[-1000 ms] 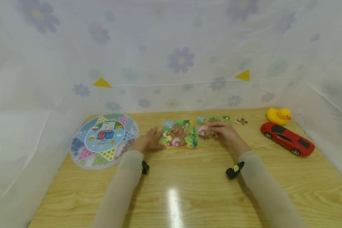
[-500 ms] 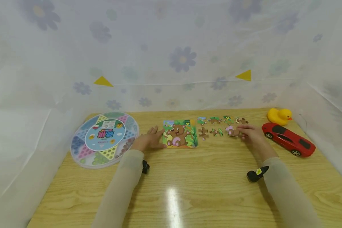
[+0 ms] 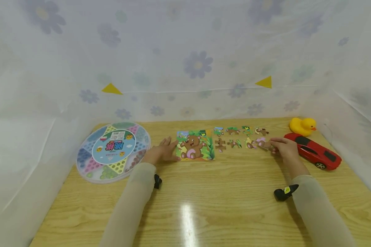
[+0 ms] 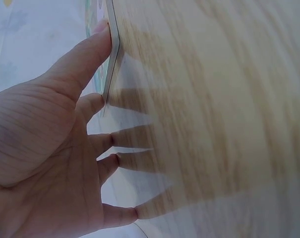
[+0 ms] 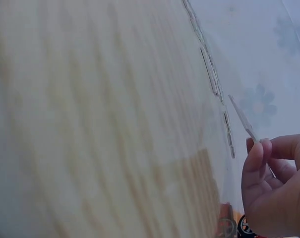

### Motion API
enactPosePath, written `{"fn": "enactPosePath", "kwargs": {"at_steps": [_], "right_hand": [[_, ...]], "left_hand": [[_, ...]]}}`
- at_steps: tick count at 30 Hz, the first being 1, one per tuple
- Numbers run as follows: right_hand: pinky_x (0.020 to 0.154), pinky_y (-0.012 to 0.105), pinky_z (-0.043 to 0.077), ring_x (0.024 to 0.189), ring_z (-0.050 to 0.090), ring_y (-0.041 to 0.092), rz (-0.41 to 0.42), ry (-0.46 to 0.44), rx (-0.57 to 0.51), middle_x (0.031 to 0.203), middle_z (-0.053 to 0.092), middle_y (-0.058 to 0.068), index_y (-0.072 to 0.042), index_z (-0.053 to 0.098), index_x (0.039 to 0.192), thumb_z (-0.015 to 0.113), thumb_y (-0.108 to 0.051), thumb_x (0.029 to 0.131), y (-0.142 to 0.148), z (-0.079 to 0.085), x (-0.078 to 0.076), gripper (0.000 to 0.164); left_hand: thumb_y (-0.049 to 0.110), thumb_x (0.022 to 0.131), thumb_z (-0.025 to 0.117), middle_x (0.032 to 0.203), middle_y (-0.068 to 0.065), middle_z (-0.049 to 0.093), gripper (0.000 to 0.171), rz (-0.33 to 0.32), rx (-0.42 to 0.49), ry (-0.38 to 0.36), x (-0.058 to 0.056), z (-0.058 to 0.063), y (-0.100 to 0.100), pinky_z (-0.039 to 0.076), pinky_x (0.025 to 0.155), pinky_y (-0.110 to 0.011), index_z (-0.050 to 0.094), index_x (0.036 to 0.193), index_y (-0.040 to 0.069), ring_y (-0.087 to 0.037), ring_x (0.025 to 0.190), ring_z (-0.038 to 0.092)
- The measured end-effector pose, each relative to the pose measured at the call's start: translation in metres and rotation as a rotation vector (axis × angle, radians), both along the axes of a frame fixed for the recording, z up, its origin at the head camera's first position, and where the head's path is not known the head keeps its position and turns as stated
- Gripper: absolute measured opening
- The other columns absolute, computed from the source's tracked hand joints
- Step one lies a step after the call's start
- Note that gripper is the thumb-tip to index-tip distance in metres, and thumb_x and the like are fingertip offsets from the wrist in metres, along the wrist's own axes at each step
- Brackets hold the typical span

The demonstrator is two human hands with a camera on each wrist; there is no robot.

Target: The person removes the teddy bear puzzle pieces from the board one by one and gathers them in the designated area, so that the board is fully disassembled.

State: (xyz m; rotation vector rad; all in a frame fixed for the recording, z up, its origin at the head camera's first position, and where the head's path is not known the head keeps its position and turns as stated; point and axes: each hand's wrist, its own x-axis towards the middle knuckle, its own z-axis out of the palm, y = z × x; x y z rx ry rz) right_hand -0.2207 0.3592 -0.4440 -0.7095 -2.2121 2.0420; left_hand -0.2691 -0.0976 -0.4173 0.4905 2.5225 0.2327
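My right hand (image 3: 284, 151) pinches a brown-and-pink jigsaw piece (image 3: 261, 141) between thumb and fingers, at the right end of the lower row of pieces. In the right wrist view the piece (image 5: 242, 117) is tilted and raised off the table. My left hand (image 3: 163, 151) lies spread at the left edge of a square bear picture board (image 3: 195, 145). Its thumb and index finger touch that edge in the left wrist view. Loose jigsaw pieces lie in two rows right of the board, among them a brown one (image 3: 220, 144) and a yellow-green one (image 3: 249, 143).
A round Chinese checkers set (image 3: 113, 151) lies left of my left hand. A red toy car (image 3: 313, 151) sits just beyond my right hand, with a yellow rubber duck (image 3: 301, 126) behind it. Flowered white sheeting (image 3: 198, 65) closes the back and sides of the wooden table (image 3: 216, 199).
My right hand has carried the brown-and-pink piece rightward from above the lower row's left end to its right end, uncovering other pieces. The left hand and board have stayed put.
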Motion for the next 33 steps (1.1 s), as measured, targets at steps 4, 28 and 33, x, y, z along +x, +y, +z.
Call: {"fn": "enactPosePath", "kwargs": {"at_steps": [4,28,33], "right_hand": [[0.052,0.021,0.053,0.052,0.058,0.005,-0.025,0.006,0.010,0.067,0.062,-0.012,-0.021,0.066,0.079,0.060,-0.005,0.091,-0.001,-0.001,0.001,0.021],[0.055,0.018,0.051,0.056,0.058,0.004,0.048,0.083,0.032,0.072,0.062,-0.010,-0.013,0.067,0.097,0.062,-0.013,0.092,-0.017,0.008,0.004,0.007],[0.055,0.018,0.052,0.058,0.059,0.006,0.128,0.148,-0.044,0.076,0.064,-0.009,-0.007,0.064,0.104,0.064,-0.014,0.091,-0.027,0.010,0.001,0.014]], "left_hand": [[0.055,0.090,0.054,0.158,-0.013,-0.008,0.085,0.009,-0.002,-0.002,0.001,-0.001,-0.001,0.014,0.107,-0.066,0.007,0.154,0.022,-0.032,0.144,-0.004],[0.054,0.091,0.053,0.158,-0.013,-0.009,0.085,0.002,-0.012,-0.014,0.002,0.003,0.000,0.012,0.107,-0.066,0.007,0.154,0.021,-0.032,0.144,-0.005],[0.054,0.091,0.053,0.158,-0.014,-0.009,0.085,0.002,-0.006,-0.019,0.001,0.003,0.001,0.012,0.108,-0.066,0.006,0.154,0.021,-0.032,0.144,-0.006]]}}
